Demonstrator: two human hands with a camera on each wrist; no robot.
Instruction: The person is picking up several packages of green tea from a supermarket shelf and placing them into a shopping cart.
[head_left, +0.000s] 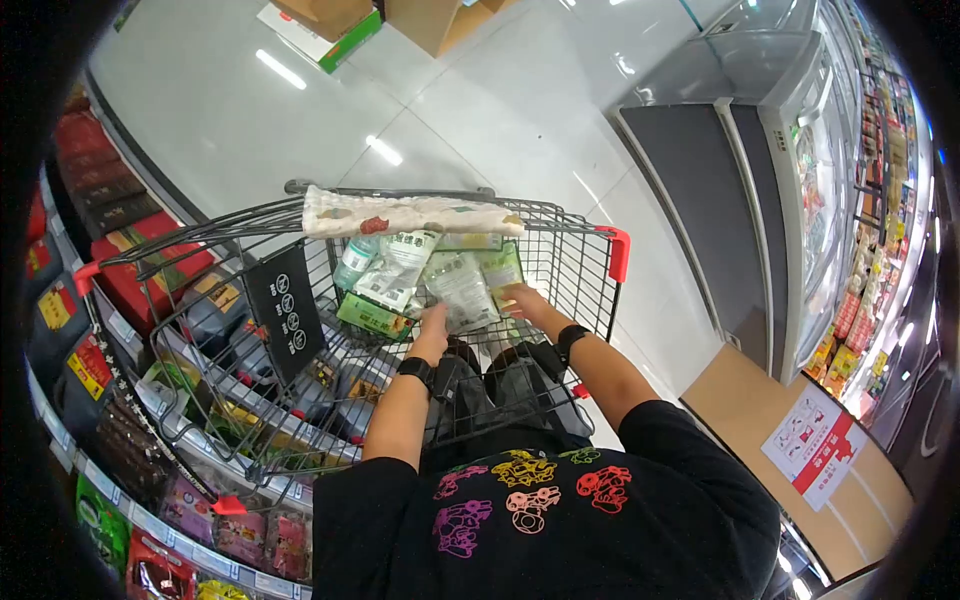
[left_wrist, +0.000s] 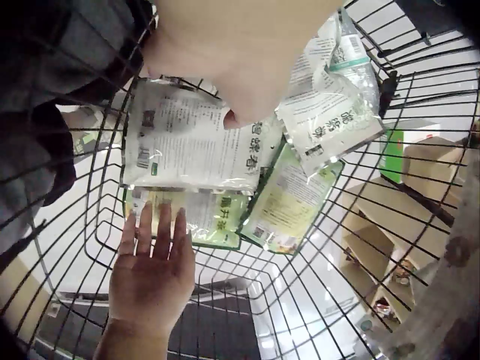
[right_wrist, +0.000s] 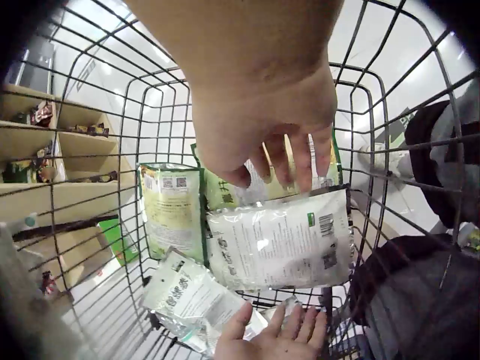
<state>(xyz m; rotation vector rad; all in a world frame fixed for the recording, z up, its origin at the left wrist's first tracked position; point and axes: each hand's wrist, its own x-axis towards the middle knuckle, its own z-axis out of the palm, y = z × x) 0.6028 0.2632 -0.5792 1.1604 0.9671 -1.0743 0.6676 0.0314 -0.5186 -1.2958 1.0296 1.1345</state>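
My left hand (head_left: 432,332) is inside the cart basket, its fingers extended beside the near end of a white plastic packet (left_wrist: 195,142) with printed text. The thumb overlaps that packet in the left wrist view. From the other side my right hand (head_left: 527,305) reaches in, fingers straight, the tips at a green-and-yellow packet (right_wrist: 225,187) that lies partly under the white one. Another green packet (left_wrist: 292,199) lies alongside. A second white packet (left_wrist: 330,120) sits next to a clear bottle (head_left: 355,262) with a teal band. A green packet (head_left: 375,316) lies left of my left hand.
The wire shopping cart (head_left: 572,262) surrounds both hands, with a patterned cover (head_left: 410,215) over its far bar. Stocked shelves (head_left: 190,500) run along the left. A freezer (head_left: 700,200) stands at right, and cardboard boxes (head_left: 425,22) are on the floor ahead.
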